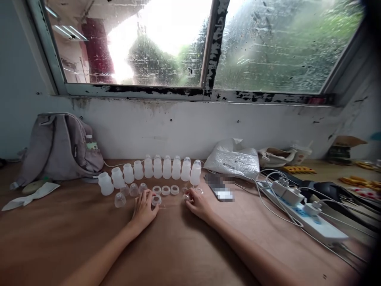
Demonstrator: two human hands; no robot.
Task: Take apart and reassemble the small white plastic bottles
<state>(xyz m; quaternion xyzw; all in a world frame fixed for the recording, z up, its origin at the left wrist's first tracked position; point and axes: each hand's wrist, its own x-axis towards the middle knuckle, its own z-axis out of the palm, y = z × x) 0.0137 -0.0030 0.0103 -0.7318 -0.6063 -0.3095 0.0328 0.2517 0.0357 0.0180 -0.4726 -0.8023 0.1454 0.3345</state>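
Note:
My left hand (143, 210) rests on the table with thumb and fingers closed around a white bottle ring (156, 201). My right hand (199, 205) is a little way off to the right, its fingertips pinched together on something small and pale that I cannot make out. Just beyond the hands, several white bottle rings (166, 190) lie in a row. Clear domed caps (120, 200) stand to the left of my left hand. Behind all these curves a line of frosted baby bottles (157, 169); those on the left are uncapped, those on the right wear clear caps.
A phone (222, 190) lies right of my right hand, before a silver plastic bag (235, 159). Farther right is a white power strip (306, 218) with plugs and loose cables. A grey backpack (59, 147) and a white tissue (31, 196) occupy the left.

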